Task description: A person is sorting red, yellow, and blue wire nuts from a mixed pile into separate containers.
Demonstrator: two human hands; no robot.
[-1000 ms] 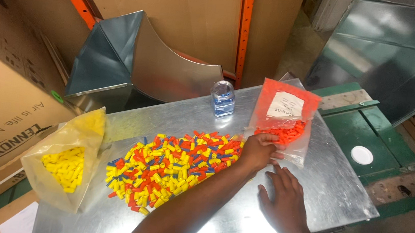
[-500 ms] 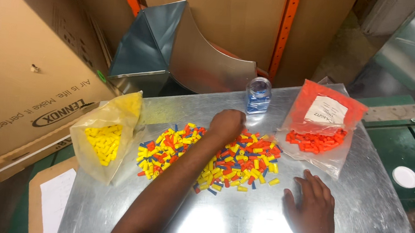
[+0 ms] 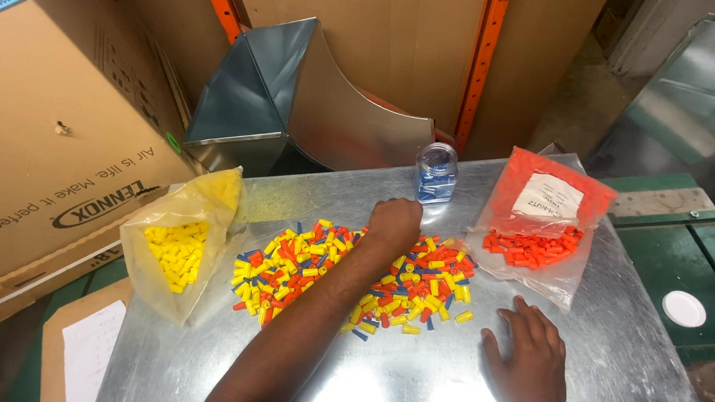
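Yellow, red, orange and blue wire caps (image 3: 344, 268) speckle a silver-grey worktop (image 3: 411, 384). At nine o'clock, a yellow-tinted bag (image 3: 180, 242) of yellow caps; at two o'clock, an orange bag (image 3: 543, 216) with a white label, holding orange caps; at twelve, a clear jar (image 3: 437, 173) of blue ones.

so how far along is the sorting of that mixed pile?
Done: a batch of yellow caps sits in the yellow bag, orange ones in the orange bag, a few blue in the clear jar. In hand: the left hand is closed over the top of the mixed pile; the right hand lies flat on the metal table. Left: most of the pile.
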